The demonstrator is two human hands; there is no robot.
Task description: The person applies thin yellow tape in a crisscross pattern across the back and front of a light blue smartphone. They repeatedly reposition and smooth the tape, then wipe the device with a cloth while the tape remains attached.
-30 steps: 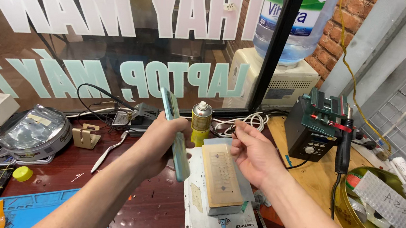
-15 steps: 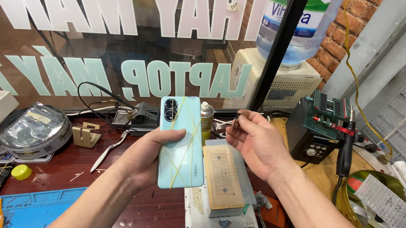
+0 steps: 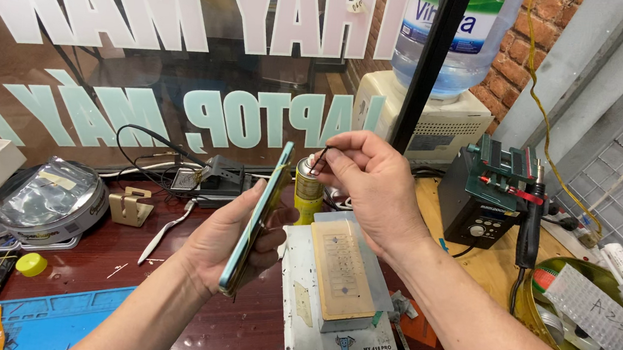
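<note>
My left hand [image 3: 224,246] holds a light blue-green smartphone [image 3: 255,219], turned edge-on toward me and tilted upright. My right hand [image 3: 371,184] is raised just right of the phone's top end and pinches a thin dark pin-like tool [image 3: 318,160] between thumb and forefinger, its tip close to the phone's upper edge. Both hands hover over a white heating-plate machine [image 3: 335,329] topped with a tan pad [image 3: 340,269].
A yellow spray can [image 3: 308,190] stands behind the phone. A black soldering station [image 3: 488,196] sits at right, a round tin of parts [image 3: 593,331] at far right. A round container [image 3: 50,203], small phone stand [image 3: 129,207], and blue mat [image 3: 46,321] lie left.
My left hand has rotated the phone from back-facing to edge-on. My right hand has lifted and moved toward the phone's top with the thin tool.
</note>
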